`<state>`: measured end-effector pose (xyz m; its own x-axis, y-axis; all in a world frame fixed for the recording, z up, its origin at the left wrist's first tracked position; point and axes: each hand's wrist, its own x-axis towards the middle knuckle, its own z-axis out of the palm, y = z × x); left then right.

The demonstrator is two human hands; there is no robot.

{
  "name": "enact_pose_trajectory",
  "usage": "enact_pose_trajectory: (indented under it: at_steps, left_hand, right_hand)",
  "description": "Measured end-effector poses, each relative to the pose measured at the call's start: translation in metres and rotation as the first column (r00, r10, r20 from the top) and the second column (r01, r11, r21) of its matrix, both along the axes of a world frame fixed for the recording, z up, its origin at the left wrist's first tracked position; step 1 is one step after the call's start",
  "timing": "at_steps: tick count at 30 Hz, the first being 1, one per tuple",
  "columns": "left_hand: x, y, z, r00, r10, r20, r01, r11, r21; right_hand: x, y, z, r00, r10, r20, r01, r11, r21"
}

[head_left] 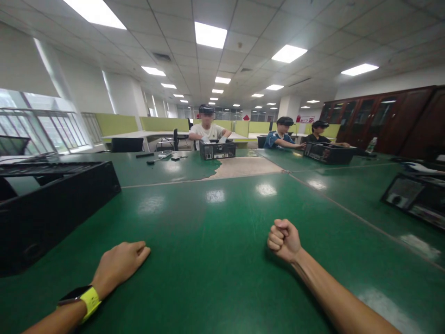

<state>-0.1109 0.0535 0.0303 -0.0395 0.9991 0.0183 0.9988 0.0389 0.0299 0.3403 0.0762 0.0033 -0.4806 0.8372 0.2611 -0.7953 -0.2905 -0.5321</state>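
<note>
My left hand (121, 262) rests palm down on the green tabletop (194, 241), its fingers drawn together and curled under. No object shows in it. A smartwatch with a yellow-green band (91, 302) is on that wrist. Further right, my right hand (284, 241) makes a fist, thumb folded over the fingers, with nothing visible inside. It is at the tabletop and touches no other object. Nearest to my left hand is a black computer case (59, 208) lying on its side at the left edge, its top open; a gap of table separates the two.
Across the table, a person (208, 132) has gloved hands at another computer case (218, 150). Two people sit behind a case (325, 153) at the right. Another case (417, 197) stands at the right edge. Small tools (165, 155) and a bottle (371, 145) are on the table.
</note>
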Motion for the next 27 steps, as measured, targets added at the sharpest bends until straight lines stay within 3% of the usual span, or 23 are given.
enact_pose_trajectory:
  at_steps: [4, 15, 17, 19, 21, 22, 23, 25, 26, 27]
  left_hand:
    - [0.000, -0.001, 0.000, 0.997, -0.022, -0.074, 0.022, 1.000, -0.009]
    - [-0.003, -0.001, 0.004, 0.995, -0.058, -0.085, 0.060, 0.998, 0.014]
    - [0.005, 0.000, 0.005, 0.983, -0.115, -0.140, 0.120, 0.992, 0.027]
    - [0.030, -0.003, 0.007, 0.969, -0.198, -0.147, 0.217, 0.968, 0.128]
    - [0.077, -0.018, 0.012, 0.936, -0.346, -0.064, 0.345, 0.867, 0.359]
    - [0.106, -0.031, 0.016, 0.889, -0.457, -0.011, 0.399, 0.765, 0.506]
    - [0.138, -0.048, 0.021, 0.797, -0.604, 0.029, 0.454, 0.629, 0.630]
    - [0.200, -0.085, 0.032, 0.526, -0.847, 0.069, 0.523, 0.387, 0.759]
    - [0.227, -0.103, 0.038, 0.398, -0.915, 0.067, 0.538, 0.292, 0.791]
    - [0.248, -0.119, 0.044, 0.299, -0.951, 0.074, 0.550, 0.235, 0.802]
  right_hand:
    - [0.003, 0.001, -0.002, 0.996, 0.081, -0.041, -0.079, 0.996, 0.051]
    - [0.000, 0.001, 0.002, 0.968, 0.232, -0.094, -0.213, 0.961, 0.176]
    - [-0.009, 0.000, 0.011, 0.960, 0.260, -0.101, -0.238, 0.952, 0.193]
    - [-0.023, -0.001, 0.025, 0.951, 0.289, -0.111, -0.259, 0.939, 0.227]
    - [-0.038, -0.005, 0.044, 0.940, 0.316, -0.130, -0.271, 0.921, 0.279]
    - [-0.047, -0.008, 0.053, 0.933, 0.328, -0.145, -0.272, 0.911, 0.310]
    - [-0.055, -0.011, 0.063, 0.925, 0.342, -0.165, -0.270, 0.898, 0.347]
    - [-0.073, -0.019, 0.079, 0.904, 0.376, -0.202, -0.263, 0.864, 0.429]
    - [-0.082, -0.023, 0.085, 0.885, 0.411, -0.217, -0.267, 0.832, 0.487]
    - [-0.092, -0.027, 0.092, 0.856, 0.465, -0.228, -0.276, 0.783, 0.558]
